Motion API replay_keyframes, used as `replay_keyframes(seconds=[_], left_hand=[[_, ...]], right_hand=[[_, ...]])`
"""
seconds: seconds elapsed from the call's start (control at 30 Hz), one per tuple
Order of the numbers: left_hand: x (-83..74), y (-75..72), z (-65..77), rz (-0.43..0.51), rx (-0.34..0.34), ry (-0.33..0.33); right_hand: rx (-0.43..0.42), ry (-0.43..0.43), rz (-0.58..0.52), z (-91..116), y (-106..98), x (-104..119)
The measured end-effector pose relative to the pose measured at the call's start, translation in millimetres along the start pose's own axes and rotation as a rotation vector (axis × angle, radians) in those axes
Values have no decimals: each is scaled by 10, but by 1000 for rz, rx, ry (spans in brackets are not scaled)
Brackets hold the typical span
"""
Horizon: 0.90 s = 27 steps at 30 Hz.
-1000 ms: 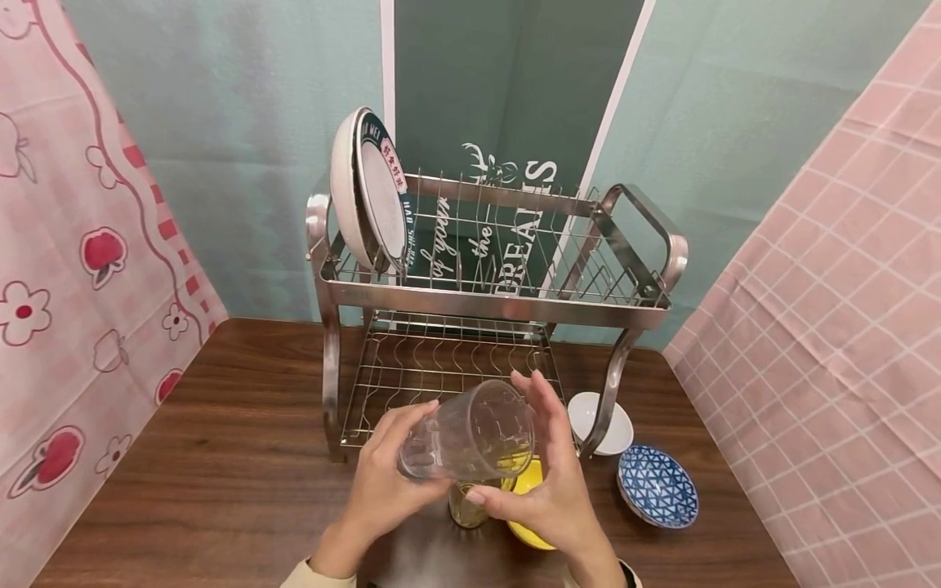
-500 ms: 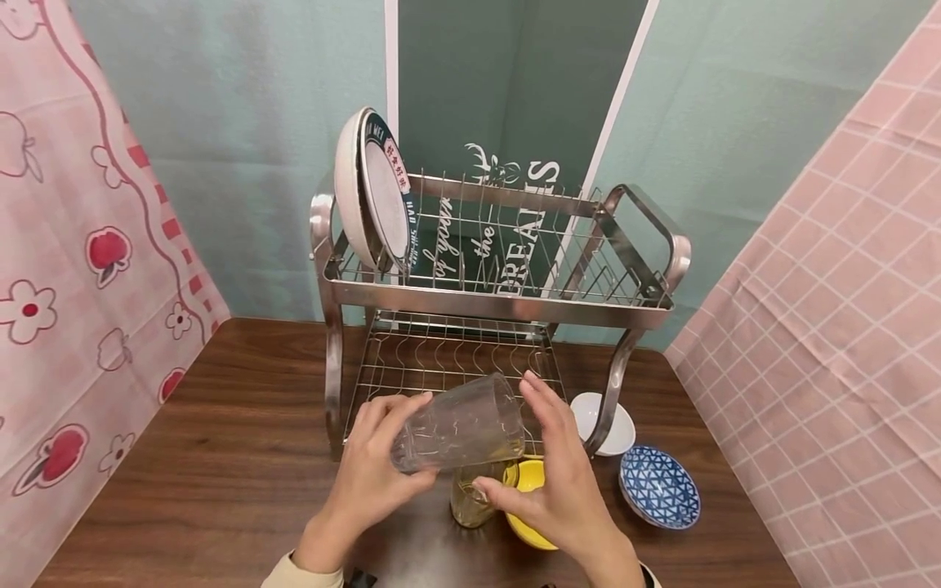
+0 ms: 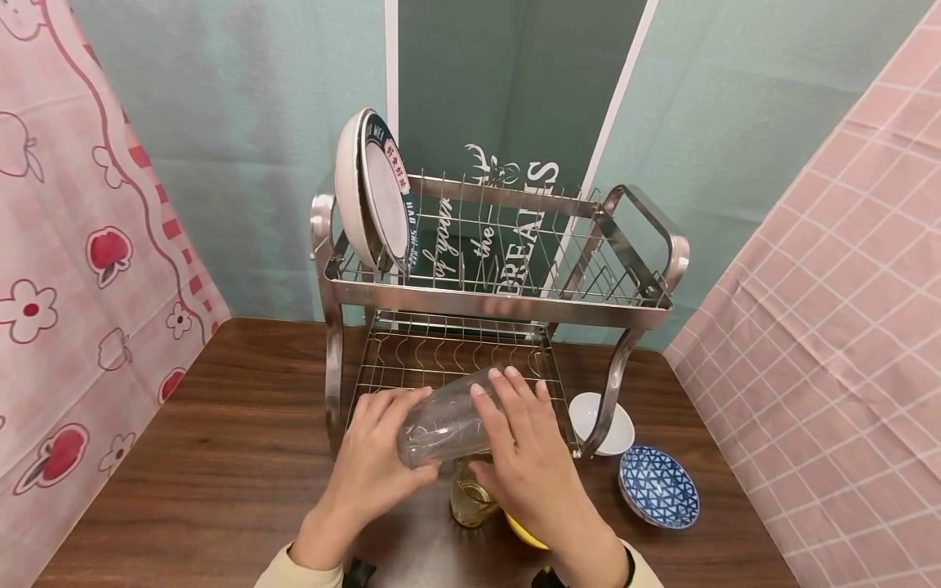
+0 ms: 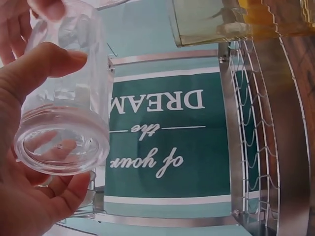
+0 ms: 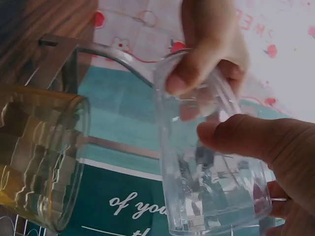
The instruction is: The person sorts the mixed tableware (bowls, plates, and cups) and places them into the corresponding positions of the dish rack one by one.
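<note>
Cup (image 3: 441,429), clear, clamped at both ends: left hand (image 3: 376,461) round the base end, right hand (image 3: 526,459) round the other; long axis runs hand to hand, tilted. Amber glass (image 3: 467,500) below the grip, nearer right hand; yellow bowl (image 3: 524,532) partly hidden by right hand; dish rack (image 3: 500,307) beyond the grip.

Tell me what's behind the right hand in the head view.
Behind the right hand, a thin edge of a yellow bowl shows; its inside is covered. The hand also hides one end of the clear cup and part of the amber glass.
</note>
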<state>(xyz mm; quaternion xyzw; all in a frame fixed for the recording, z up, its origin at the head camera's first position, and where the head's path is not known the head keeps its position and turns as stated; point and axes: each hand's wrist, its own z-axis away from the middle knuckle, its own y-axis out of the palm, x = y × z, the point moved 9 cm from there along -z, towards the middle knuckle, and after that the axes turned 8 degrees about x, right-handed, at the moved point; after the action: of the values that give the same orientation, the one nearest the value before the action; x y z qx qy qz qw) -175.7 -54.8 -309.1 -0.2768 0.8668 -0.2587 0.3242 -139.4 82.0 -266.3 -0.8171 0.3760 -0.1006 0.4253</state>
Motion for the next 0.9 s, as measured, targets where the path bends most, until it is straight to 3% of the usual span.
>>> replay_keyframes(seconds=[0.23, 0.53, 0.9], left_hand=[[-27, 38, -15, -16, 37, -61], [-57, 38, -27, -23, 28, -41], [-52, 34, -24, -11, 17, -38]], right_hand=[[-22, -68, 108, -25, 142, 67], [49, -69, 220, -62, 273, 94], [92, -52, 211, -60, 334, 60]])
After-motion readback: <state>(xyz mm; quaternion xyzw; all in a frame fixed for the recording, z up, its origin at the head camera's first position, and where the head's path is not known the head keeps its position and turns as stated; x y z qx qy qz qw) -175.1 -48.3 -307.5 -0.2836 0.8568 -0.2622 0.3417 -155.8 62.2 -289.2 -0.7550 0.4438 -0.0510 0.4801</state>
